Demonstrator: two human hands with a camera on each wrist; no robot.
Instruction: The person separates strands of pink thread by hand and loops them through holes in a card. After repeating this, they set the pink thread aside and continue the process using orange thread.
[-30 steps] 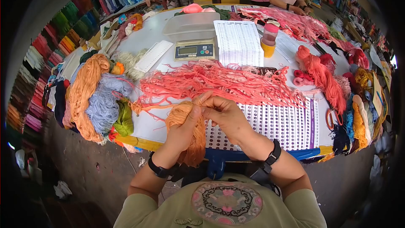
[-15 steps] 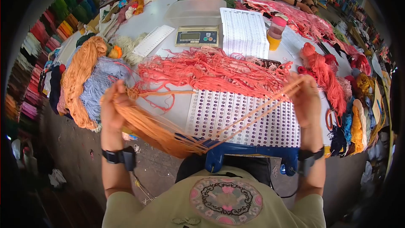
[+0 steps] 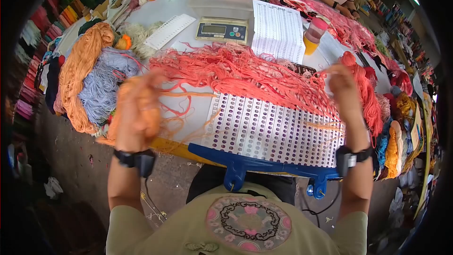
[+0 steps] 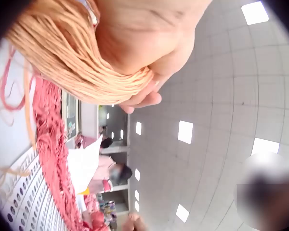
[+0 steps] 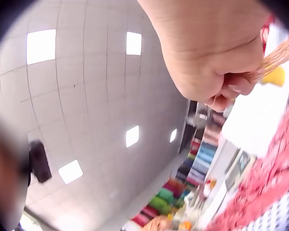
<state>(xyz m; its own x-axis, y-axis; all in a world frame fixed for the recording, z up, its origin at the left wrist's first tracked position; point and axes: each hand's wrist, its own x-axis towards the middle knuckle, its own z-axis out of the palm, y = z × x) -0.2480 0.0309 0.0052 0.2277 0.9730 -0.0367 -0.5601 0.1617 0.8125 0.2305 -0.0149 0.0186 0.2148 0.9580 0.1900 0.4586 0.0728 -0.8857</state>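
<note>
Your left hand point(image 4: 149, 38) grips the orange skein point(image 4: 70, 57), fingers curled round it; the head view shows this hand blurred. The skein is at the left front of the table point(image 3: 196, 108), near the blue yarn point(image 3: 104, 82). Your right hand point(image 5: 212, 53) is well apart from the left, at the opposite side of the work area; its fingers are bent and pinch orange strands point(image 5: 277, 60). Between your hands, the red yarn point(image 3: 236, 71) lies across the table, overlapping the far edge of the dotted sheet point(image 3: 269, 130). The scale point(image 3: 222, 30) sits behind the red yarn, beside the printed paper point(image 3: 277, 30).
</note>
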